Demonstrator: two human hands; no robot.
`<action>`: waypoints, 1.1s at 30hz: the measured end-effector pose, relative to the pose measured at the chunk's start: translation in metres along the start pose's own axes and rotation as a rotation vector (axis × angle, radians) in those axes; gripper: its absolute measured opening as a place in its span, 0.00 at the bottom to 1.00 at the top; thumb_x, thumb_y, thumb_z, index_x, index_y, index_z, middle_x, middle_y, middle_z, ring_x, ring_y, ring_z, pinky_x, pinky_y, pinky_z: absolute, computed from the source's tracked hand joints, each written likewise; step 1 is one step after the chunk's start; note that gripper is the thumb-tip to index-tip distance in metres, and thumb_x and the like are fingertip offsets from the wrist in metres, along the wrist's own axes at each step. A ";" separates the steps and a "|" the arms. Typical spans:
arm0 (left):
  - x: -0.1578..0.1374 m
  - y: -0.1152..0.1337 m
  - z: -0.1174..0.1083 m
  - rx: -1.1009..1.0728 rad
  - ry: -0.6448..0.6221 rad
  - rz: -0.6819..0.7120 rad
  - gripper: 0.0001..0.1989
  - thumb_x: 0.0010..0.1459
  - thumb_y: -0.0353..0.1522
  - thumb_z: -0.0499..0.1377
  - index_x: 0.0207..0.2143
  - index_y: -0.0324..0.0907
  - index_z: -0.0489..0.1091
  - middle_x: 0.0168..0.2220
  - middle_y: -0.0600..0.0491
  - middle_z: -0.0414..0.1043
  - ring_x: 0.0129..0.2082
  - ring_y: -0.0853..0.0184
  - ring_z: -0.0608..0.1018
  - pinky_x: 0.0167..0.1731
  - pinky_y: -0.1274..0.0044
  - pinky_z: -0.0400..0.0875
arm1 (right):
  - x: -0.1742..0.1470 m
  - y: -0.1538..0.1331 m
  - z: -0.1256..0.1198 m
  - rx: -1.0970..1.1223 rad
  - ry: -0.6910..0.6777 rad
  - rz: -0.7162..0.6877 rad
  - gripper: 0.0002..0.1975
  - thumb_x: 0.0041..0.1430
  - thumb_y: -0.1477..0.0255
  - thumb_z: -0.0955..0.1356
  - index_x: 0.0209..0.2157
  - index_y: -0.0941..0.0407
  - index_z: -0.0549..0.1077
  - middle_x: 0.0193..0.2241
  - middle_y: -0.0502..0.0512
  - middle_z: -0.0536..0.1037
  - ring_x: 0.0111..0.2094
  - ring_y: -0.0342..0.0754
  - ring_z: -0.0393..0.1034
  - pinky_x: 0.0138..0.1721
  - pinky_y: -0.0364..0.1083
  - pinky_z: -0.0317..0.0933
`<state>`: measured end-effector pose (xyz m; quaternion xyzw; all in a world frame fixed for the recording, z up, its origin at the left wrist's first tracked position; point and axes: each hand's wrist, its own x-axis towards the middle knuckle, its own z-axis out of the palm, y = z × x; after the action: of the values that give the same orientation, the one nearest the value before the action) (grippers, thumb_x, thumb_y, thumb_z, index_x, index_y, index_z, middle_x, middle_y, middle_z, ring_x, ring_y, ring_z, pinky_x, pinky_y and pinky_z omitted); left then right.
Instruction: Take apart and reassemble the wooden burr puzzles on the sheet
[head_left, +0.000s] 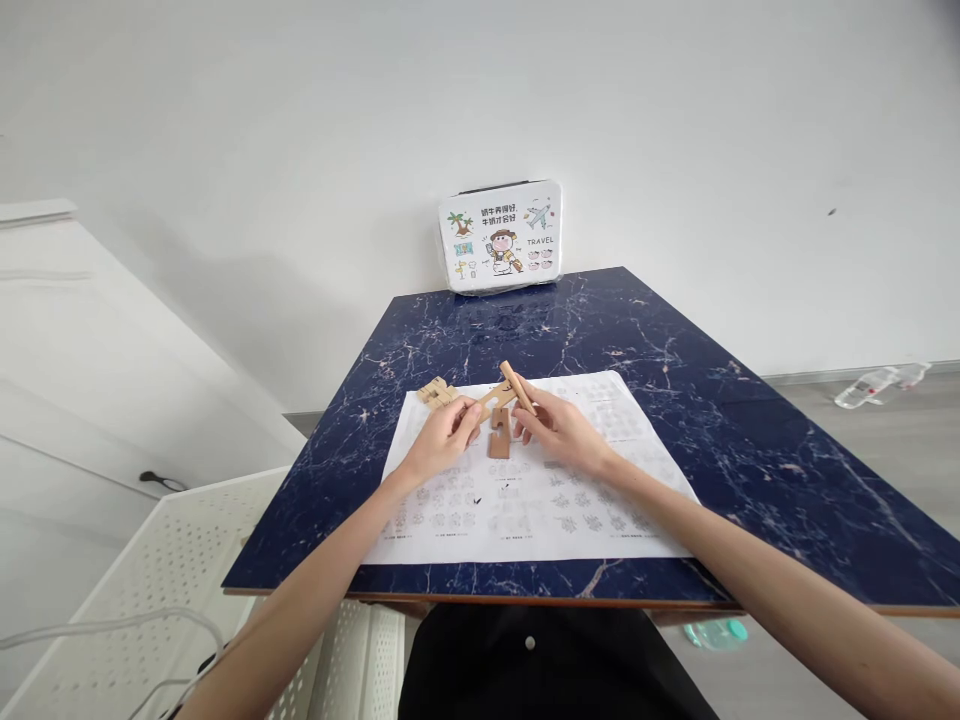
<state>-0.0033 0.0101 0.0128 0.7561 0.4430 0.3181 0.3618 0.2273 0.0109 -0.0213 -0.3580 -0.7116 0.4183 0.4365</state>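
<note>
The left hand (448, 434) is pinching a flat wooden piece (496, 394) and the right hand (561, 428) is clasping a wooden stick (517, 386); a notched block (499, 446) is showing between them, over the paper sheet (442, 546) lying along the table's (600, 320) near edge. I'm worrying that crowded fingers could be knocking it askew.

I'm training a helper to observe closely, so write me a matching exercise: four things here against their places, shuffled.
1. Wooden stick
2. White case
3. Paper sheet
4. Teal-capped bottle

A. Spread flat on the table
B. Down on the floor
C. Held in the right hand
D. Standing near the table's far edge

Pairs: 1-C, 2-D, 3-A, 4-B
</note>
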 end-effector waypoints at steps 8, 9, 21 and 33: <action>-0.002 -0.001 0.002 -0.142 -0.106 -0.014 0.20 0.73 0.49 0.52 0.37 0.41 0.66 0.25 0.57 0.62 0.21 0.73 0.62 0.20 0.79 0.59 | -0.004 0.001 0.001 -0.175 -0.007 -0.056 0.32 0.73 0.63 0.61 0.75 0.48 0.54 0.41 0.58 0.80 0.36 0.53 0.75 0.45 0.56 0.72; -0.002 0.000 0.002 -0.157 -0.115 -0.020 0.20 0.73 0.49 0.52 0.38 0.41 0.67 0.25 0.57 0.62 0.21 0.73 0.62 0.20 0.79 0.58 | -0.004 0.001 0.001 -0.190 -0.013 -0.064 0.32 0.74 0.63 0.60 0.76 0.48 0.53 0.41 0.58 0.80 0.36 0.53 0.75 0.45 0.57 0.72; -0.001 -0.004 0.005 -0.289 -0.183 -0.057 0.20 0.72 0.49 0.53 0.38 0.43 0.66 0.23 0.59 0.59 0.19 0.74 0.60 0.20 0.78 0.57 | -0.009 -0.004 0.002 -0.302 -0.054 -0.103 0.33 0.75 0.63 0.58 0.77 0.47 0.47 0.50 0.62 0.81 0.41 0.57 0.77 0.49 0.60 0.71; -0.003 -0.001 0.012 -0.311 -0.221 -0.042 0.20 0.73 0.49 0.52 0.38 0.42 0.65 0.25 0.58 0.61 0.20 0.73 0.62 0.22 0.77 0.60 | -0.016 0.000 0.016 -0.369 -0.102 -0.135 0.34 0.74 0.62 0.61 0.77 0.46 0.48 0.61 0.64 0.76 0.47 0.61 0.79 0.49 0.59 0.73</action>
<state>0.0051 0.0045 0.0052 0.7118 0.3618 0.2903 0.5274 0.2189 -0.0075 -0.0309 -0.3617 -0.8196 0.2683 0.3542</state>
